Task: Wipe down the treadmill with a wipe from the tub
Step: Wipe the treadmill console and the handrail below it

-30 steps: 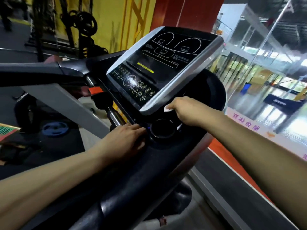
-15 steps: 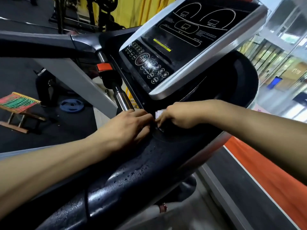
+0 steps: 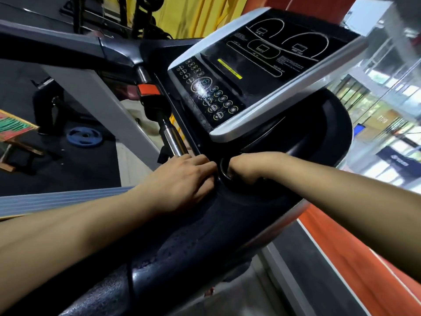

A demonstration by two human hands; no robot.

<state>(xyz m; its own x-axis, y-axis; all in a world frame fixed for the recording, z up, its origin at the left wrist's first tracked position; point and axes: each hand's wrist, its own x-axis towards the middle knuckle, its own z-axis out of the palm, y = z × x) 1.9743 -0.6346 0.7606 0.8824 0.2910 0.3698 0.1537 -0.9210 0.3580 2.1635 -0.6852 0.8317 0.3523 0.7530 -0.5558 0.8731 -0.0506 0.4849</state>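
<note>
The treadmill's tilted console (image 3: 262, 71) has a silver rim and a black button panel. Below it lies the black tray (image 3: 205, 236), beaded with wet drops. My left hand (image 3: 182, 179) rests flat on the tray, fingers straight, just left of the round cup holder (image 3: 224, 169). My right hand (image 3: 250, 166) is curled with its fingers down in the cup holder. The white wipe it held in the earlier frames is hidden under that hand now. No tub is in view.
A chrome handlebar post (image 3: 173, 137) with an orange clip rises just behind my left hand. On the dark floor at left lie a blue weight plate (image 3: 84, 136) and a small wooden stool (image 3: 13, 128). An orange floor strip (image 3: 341, 247) and a glass wall run along the right.
My right hand came down from the console's lower edge with the wipe into the cup holder, beside my left hand. The left hand stayed put on the tray.
</note>
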